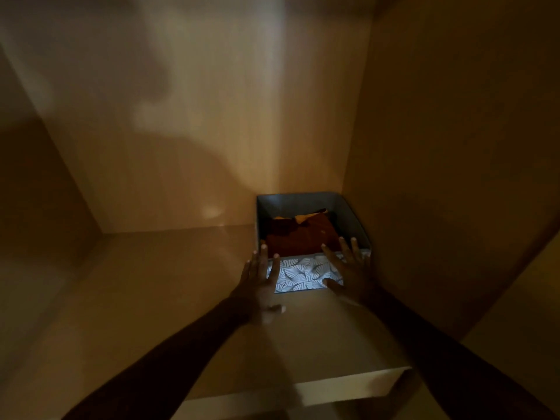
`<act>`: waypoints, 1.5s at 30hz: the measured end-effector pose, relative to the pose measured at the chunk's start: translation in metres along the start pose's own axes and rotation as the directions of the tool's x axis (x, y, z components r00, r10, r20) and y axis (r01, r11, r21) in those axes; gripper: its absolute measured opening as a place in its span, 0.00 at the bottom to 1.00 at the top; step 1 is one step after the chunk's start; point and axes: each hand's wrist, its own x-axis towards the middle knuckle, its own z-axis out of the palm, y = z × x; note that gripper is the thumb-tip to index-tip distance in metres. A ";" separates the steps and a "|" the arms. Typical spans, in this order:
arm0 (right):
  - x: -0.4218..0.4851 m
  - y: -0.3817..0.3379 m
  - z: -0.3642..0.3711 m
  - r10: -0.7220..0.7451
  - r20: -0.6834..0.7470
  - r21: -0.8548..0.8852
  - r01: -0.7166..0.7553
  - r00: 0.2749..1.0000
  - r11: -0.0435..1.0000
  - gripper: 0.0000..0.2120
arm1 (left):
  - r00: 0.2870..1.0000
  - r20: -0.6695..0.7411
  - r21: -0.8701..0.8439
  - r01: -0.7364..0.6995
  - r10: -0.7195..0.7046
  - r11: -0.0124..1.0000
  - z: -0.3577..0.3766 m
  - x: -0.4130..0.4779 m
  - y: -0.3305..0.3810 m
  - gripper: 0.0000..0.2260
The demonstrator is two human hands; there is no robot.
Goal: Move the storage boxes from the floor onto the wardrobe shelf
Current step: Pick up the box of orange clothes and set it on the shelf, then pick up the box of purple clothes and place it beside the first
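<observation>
A grey storage box [303, 275] with a white leaf-patterned front stands on the wardrobe shelf [151, 298], tucked into the back right corner. Folded dark red and yellow clothes [300, 234] lie inside it. My left hand [260, 286] lies flat against the box's front left corner, fingers spread. My right hand [348, 268] lies flat against the front right side, fingers spread over the rim. Neither hand grips the box.
The wardrobe's right wall [439, 147] runs right beside the box, and the back panel [197, 131] is just behind it. The shelf's pale front edge [348, 384] shows below my arms. The shelf stretches to the left of the box.
</observation>
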 end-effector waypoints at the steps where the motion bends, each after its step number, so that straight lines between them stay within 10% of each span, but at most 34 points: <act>1: 0.002 0.003 -0.001 -0.004 0.013 0.000 0.004 1.000 1.000 0.40 | 1.000 0.005 -0.001 0.005 -0.005 1.000 -0.001 0.002 0.001 0.52; 14: -0.006 0.003 -0.003 -0.035 -0.034 0.120 0.039 0.999 0.992 0.47 | 0.990 -0.133 -0.289 0.003 -0.043 0.957 -0.003 -0.002 -0.008 0.47; 20: -0.051 -0.034 0.010 -0.061 -0.151 0.273 0.101 0.987 0.957 0.38 | 0.792 -0.221 -0.958 -0.066 -0.569 0.280 0.018 -0.046 0.014 0.34; 30: -0.138 -0.168 0.028 -0.077 0.152 0.933 -0.117 0.985 0.339 0.30 | 0.640 -0.138 -0.990 -0.085 -0.756 0.108 0.052 -0.188 0.023 0.19; 33: -0.152 -0.193 0.043 -0.175 0.201 0.934 -0.135 0.964 0.332 0.32 | 0.585 -0.107 -0.994 -0.047 -0.804 0.098 0.067 -0.228 0.027 0.17; 45: -0.216 -0.281 0.084 -0.741 0.448 0.889 -0.163 0.500 0.428 0.33 | -0.135 0.069 -0.996 0.048 -0.988 -0.076 0.119 -0.406 0.142 0.14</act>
